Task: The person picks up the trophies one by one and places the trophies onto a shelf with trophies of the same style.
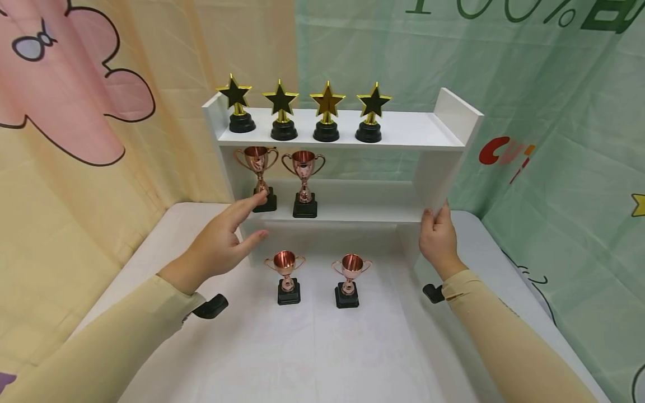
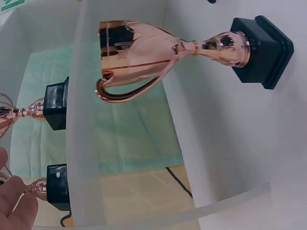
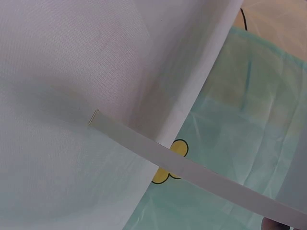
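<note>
A white shelf unit (image 1: 383,207) stands on the white table. Two rose-gold trophy cups on black bases, a left cup (image 1: 257,161) and a right cup (image 1: 304,162), occupy its middle board. My left hand (image 1: 216,246) is at the left cup with fingers extended and thumb apart; its fingertips (image 2: 14,191) overlap the cup's stem in the left wrist view, and whether they touch is unclear. My right hand (image 1: 437,240) grips the front edge of the shelf's right side panel; only a fingertip (image 3: 274,224) shows in the right wrist view.
Several gold star trophies (image 1: 327,106) on black bases line the top board. Below, two more rose-gold cups, one left (image 1: 285,263) and one right (image 1: 351,266), stand at the lowest level. Printed curtains (image 1: 554,112) hang behind and beside the table (image 1: 302,358).
</note>
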Demonstrator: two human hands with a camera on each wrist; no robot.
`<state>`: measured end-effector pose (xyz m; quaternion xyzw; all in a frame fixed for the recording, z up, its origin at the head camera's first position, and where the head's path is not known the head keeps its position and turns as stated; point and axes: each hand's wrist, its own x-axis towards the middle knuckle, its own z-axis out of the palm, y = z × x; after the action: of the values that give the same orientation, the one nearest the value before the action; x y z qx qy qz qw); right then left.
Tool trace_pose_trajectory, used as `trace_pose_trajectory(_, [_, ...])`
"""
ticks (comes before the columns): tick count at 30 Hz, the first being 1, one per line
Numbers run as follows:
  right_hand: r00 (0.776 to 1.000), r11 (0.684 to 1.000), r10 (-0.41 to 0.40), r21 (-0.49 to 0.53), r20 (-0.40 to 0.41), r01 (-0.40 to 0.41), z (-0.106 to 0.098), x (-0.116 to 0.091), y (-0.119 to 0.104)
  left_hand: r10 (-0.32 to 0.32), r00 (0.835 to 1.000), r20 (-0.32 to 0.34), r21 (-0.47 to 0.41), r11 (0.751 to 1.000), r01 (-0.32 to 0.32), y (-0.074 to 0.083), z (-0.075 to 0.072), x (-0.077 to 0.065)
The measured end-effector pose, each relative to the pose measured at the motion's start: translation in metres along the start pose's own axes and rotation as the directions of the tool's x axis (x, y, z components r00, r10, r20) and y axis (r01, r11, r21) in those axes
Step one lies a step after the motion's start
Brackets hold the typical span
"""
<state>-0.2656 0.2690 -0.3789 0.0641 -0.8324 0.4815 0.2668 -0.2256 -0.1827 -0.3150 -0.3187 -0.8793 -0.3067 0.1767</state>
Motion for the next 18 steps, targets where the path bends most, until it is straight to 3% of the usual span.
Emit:
trace_pose_trajectory(7, [1.0,1.0,-0.008,0.013,-0.007,0.008,0.0,0.0,0.0,0.039,0.996,0.083,0.108,0.993,-0.048,0.004,0.005,-0.01])
trace_pose_trajectory(13, [1.0,1.0,-0.002,0.011,-0.009,0.002,0.001,0.0,0.0,0.114,0.989,0.1,0.151,0.98,-0.128,0.006,0.011,-0.014])
trace_pose_trajectory(18, [1.0,1.0,0.001,0.006,-0.005,-0.001,0.0,0.0,-0.002,0.121,0.985,0.125,0.187,0.972,-0.143,0.005,0.016,-0.016])
